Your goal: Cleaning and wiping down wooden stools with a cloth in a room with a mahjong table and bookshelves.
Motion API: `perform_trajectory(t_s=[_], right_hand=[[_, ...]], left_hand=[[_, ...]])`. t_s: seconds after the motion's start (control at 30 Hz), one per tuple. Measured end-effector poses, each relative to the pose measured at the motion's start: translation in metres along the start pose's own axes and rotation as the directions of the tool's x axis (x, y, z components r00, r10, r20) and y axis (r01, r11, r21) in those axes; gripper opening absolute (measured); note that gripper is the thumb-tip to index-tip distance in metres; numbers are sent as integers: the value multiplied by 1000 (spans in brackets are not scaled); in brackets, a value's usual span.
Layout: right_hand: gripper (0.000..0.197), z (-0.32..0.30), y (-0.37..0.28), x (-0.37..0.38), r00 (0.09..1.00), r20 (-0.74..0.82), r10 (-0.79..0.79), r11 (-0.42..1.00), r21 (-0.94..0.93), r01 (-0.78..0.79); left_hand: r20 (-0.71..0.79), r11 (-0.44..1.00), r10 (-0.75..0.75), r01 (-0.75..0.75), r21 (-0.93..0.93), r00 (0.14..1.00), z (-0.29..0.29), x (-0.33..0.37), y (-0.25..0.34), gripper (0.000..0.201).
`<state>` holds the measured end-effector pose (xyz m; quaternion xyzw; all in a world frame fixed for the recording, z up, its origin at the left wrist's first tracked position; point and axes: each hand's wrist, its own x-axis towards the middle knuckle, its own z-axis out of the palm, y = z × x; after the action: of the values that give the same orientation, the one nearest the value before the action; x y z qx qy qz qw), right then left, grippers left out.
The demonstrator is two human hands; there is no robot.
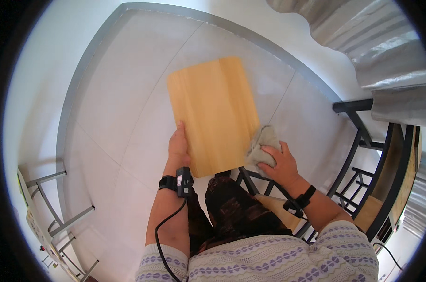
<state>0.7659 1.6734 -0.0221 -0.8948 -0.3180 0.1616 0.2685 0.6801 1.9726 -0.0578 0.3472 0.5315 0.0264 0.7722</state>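
A flat, light wooden board point(215, 113) with rounded corners is held up in front of me, above the floor. My left hand point(178, 145) grips its lower left edge, with the thumb on the near face and the other fingers hidden behind the board. On the opposite side my right hand point(279, 164) is closed on a crumpled grey cloth point(263, 141). The cloth lies against the board's lower right edge. Both wrists wear black straps with small devices, and a cable runs from the left one.
A stool with black legs and a wooden seat point(281, 211) is beside my right leg. Farther right is a black-framed wooden table point(387, 178), below a grey curtain point(363, 47). Grey metal legs point(58, 202) stand at the left. Pale floor point(114, 127) meets the walls behind.
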Motion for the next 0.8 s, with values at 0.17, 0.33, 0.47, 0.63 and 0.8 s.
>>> perform_trajectory(t_s=[0.17,0.33,0.47,0.63,0.8], right_hand=[[57,6,28,-8,994,58,92,926,361,-106],[62,19,15,27,883,322,343,189,897,-400],[61,58,-7,42,978,164,129,520,828,-208],[56,82,-53,55,980,104,-172,755,653,63],[52,91,-74,76,919,286,-272,785,618,40]], left_hand=[[-93,988,42,-27,153,995,-3,-1,3,65],[-161,963,104,-59,262,982,-50,5,14,74],[-289,761,392,-132,635,873,-124,31,15,71],[-151,444,724,-287,849,673,-114,42,3,64],[-50,455,688,-377,807,724,-148,44,16,64]])
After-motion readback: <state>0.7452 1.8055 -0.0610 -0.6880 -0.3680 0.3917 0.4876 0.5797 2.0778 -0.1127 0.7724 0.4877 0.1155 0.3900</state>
